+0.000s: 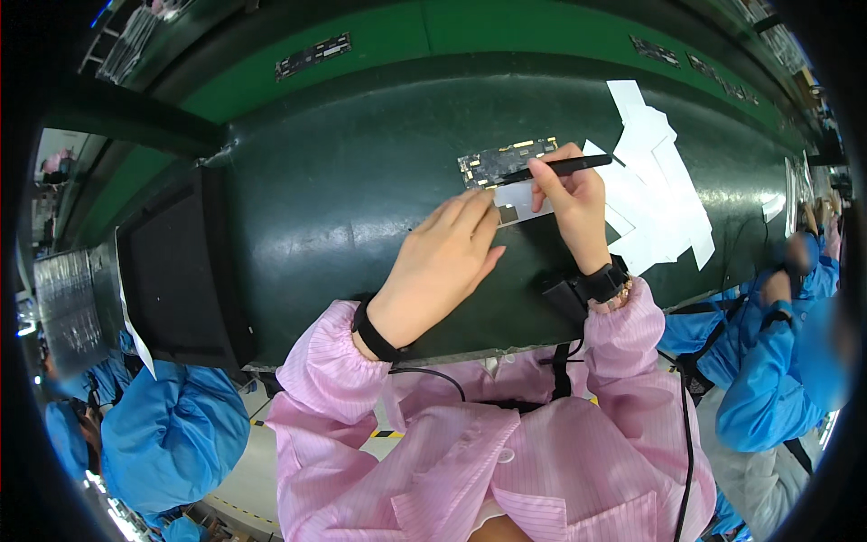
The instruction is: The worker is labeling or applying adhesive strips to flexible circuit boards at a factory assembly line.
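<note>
My right grip (578,200), thumb and fingers clamped on slim black tweezers (589,164), stands at the right end of a dark circuit board (506,159); the narrow end of the tweezers points left over the board's near edge, contact uncertain. My left grip (442,248) lies palm down just below that edge, fingertips close together; whether they pinch anything I cannot tell. The board rests on the bench (334,181), beyond my left fingertips and left of my right grip. Between my two grips, just nearer than the board, lies a small pale sheet (533,200).

Surface: the bench is dark green and glossy. To the right, overlapping white sheets (664,181) spread in a heap; at the left end sits a black tray (172,271). Another board (312,56) lies on the green ledge (506,27) behind.

Room: people in blue work clothes (176,434) appear at both sides; yellow-and-black tape marks the pale floor (262,470).
</note>
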Tool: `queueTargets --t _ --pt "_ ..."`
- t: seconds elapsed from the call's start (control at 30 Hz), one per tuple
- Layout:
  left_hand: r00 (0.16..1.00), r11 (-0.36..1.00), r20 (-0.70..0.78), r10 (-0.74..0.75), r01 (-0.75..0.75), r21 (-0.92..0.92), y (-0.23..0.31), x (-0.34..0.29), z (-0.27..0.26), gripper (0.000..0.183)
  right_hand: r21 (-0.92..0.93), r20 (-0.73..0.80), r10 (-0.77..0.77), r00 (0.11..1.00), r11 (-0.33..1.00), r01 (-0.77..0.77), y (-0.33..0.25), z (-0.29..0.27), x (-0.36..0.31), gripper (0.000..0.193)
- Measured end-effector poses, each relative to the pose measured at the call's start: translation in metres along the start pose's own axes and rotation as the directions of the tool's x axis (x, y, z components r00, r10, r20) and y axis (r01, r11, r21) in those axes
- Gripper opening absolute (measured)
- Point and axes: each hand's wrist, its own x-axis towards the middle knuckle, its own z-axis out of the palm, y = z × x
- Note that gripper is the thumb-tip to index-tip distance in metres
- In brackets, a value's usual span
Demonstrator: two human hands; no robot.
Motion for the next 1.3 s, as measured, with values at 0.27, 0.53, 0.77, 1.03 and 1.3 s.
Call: queueTargets --t 0.27,0.53,0.77,1.03,1.3 --pt "0.995 0.995 0.033 -0.096 0.097 -0.015 -0.003 -0.004 0.006 0.05 -0.029 0.021 0.052 0.998 0.998 -0.051 0.013 0.011 0.003 0.013" --pt "0.994 0.995 0.072 -0.087 0.09 -0.045 -0.003 -0.007 0.006 0.05 -0.055 -0.005 0.109 0.994 0.993 -0.109 0.009 0.012 0.0 0.014" --pt "0.994 0.997 0.074 -0.075 0.076 -0.016 -0.003 -0.005 0.006 0.048 -0.099 0.003 0.086 0.996 0.991 -0.086 0.013 0.01 0.001 0.014" --pt "0.995 0.997 0.06 -0.074 0.075 -0.011 -0.003 -0.006 0.006 0.047 -0.113 0.01 0.064 0.998 0.992 -0.062 0.014 0.012 0.001 0.015" --pt "0.996 0.998 0.055 -0.067 0.067 0.0 -0.002 -0.006 0.005 0.047 -0.145 0.013 0.061 0.998 0.988 -0.059 0.011 0.014 0.0 0.014"
